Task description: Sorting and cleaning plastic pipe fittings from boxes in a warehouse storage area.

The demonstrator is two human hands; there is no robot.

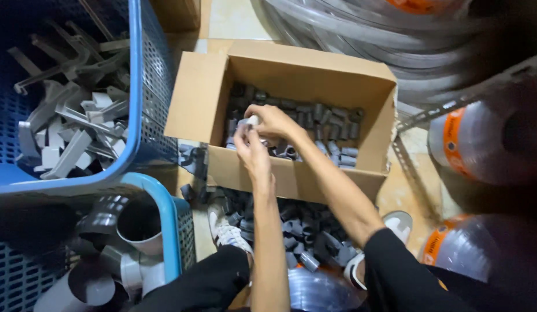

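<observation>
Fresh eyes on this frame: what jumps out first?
Both hands meet over the open cardboard box at centre: left hand and right hand pinch one small grey fitting above neat rows of the same dark pieces. More of them lie loose on the floor between the shoes, and blue crates of grey clips and pipe fittings fill the left.

The cardboard box (291, 75) at the centre is plain tan, filled with dark grey pipe fittings (320, 124). At nine o'clock a blue mesh crate (147, 86) holds pale grey plastic brackets (72, 133). At seven o'clock, a lighter blue basket (170, 225) contains grey pipe elbows (124, 242). At three o'clock lie clear hose rolls with orange labels (453, 141). The sneakers (228, 231) near six o'clock are white, and the trousers (205, 286) black.
</observation>
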